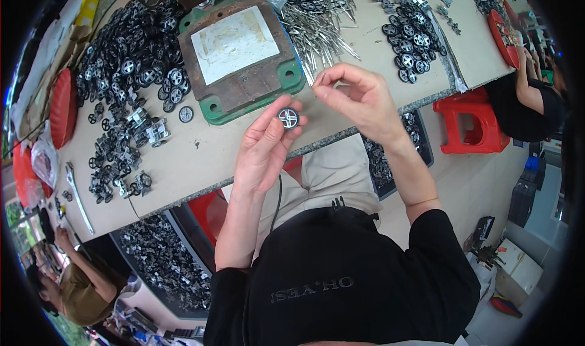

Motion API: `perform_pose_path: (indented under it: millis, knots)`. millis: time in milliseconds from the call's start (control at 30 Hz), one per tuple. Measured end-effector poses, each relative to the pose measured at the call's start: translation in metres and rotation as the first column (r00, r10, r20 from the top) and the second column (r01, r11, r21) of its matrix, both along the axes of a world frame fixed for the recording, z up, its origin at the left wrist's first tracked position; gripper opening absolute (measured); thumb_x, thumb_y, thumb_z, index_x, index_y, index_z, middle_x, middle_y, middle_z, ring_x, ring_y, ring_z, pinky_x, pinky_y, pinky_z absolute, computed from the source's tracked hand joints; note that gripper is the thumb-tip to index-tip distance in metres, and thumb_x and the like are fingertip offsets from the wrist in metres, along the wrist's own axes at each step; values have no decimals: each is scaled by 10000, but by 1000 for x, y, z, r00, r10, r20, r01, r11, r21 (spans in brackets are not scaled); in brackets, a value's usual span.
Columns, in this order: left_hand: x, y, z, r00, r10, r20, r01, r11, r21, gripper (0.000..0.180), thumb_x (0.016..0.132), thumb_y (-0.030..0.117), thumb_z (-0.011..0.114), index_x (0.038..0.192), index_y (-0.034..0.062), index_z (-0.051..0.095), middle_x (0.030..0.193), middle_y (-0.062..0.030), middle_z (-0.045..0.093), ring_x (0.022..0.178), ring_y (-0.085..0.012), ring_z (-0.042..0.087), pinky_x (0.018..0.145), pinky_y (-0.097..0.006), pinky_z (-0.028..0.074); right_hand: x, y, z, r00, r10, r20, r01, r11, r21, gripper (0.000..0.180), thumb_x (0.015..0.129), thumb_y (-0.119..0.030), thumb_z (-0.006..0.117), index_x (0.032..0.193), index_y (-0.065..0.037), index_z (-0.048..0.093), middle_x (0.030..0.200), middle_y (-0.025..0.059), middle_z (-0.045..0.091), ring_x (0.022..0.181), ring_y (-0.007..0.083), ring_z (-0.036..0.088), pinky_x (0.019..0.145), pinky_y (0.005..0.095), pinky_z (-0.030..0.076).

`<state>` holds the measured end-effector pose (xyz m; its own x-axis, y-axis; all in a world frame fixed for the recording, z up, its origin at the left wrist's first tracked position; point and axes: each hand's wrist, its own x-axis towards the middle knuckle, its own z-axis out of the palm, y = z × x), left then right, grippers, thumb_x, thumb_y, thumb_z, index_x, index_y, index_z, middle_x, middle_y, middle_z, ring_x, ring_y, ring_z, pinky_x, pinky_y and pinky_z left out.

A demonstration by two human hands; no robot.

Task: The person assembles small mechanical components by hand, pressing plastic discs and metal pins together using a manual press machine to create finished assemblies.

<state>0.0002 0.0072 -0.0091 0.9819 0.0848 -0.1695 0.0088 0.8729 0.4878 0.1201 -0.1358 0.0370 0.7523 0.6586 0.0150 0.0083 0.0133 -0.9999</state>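
My left hand (263, 143) holds up a small toy wheel (288, 118) between thumb and fingers. The wheel has a black tyre and silver spokes, and its face is turned upward. My right hand (359, 99) is closed in a pinch just to the right of the wheel and apart from it. What its fingertips hold, if anything, is too small to make out. Right beyond those fingertips lies a heap of thin metal rods (314, 38). A green and brown metal press base (234, 53) with a pale plate on top stands beyond my left hand.
Loose wheels (125, 50) are heaped at the left, with wheel-and-bracket assemblies (119, 154) nearer. More wheels (411, 41) lie at the right. A wrench (79, 196) rests near the left edge. Crates of small parts (164, 263) stand below the table. A red stool (466, 123) and other people flank me.
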Motion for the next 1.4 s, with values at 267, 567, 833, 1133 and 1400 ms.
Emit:
perform_pose_path:
  millis: [267,567,833,1133,1400]
  knots:
    - [0,-1,-3,1000,-8,4,8,1000,24,363,890,103,503,1228,-18,447,1131,-114,544,1025,-173,529,896,-323,443,-24,11,-5,985,69,-156,-48,989,139,96,809,-7,587,898,22,565,821,33,585,759,72,574,641,204,501]
    - [-1,-3,-1,1000,22,0,-22,998,62,339,890,110,507,1203,-17,477,1080,-104,570,996,-163,542,880,-338,447,-30,11,-5,928,23,371,-2,998,-57,90,752,14,609,840,1,597,748,56,596,663,105,578,559,234,460]
    - [3,-6,1,1000,7,-27,-4,996,89,315,892,96,500,1184,-22,492,1070,-118,578,966,-168,562,868,-325,460,-30,7,-6,869,-85,488,102,995,-10,116,710,23,627,819,-10,607,750,90,612,649,199,579,583,272,459]
    - [6,-14,3,998,15,-54,-9,993,119,309,883,107,518,1162,-24,507,1071,-136,578,959,-183,575,863,-310,482,-20,-5,-3,861,-36,507,30,999,21,143,716,22,638,858,13,634,778,105,630,673,194,590,611,272,470]
    - [10,-14,9,993,14,-118,-2,995,101,342,881,144,525,1173,-30,490,1089,-163,566,958,-233,585,835,-302,494,121,-67,-7,362,118,925,707,613,-354,295,744,-88,624,1031,-27,595,936,103,619,873,246,577,765,318,473]
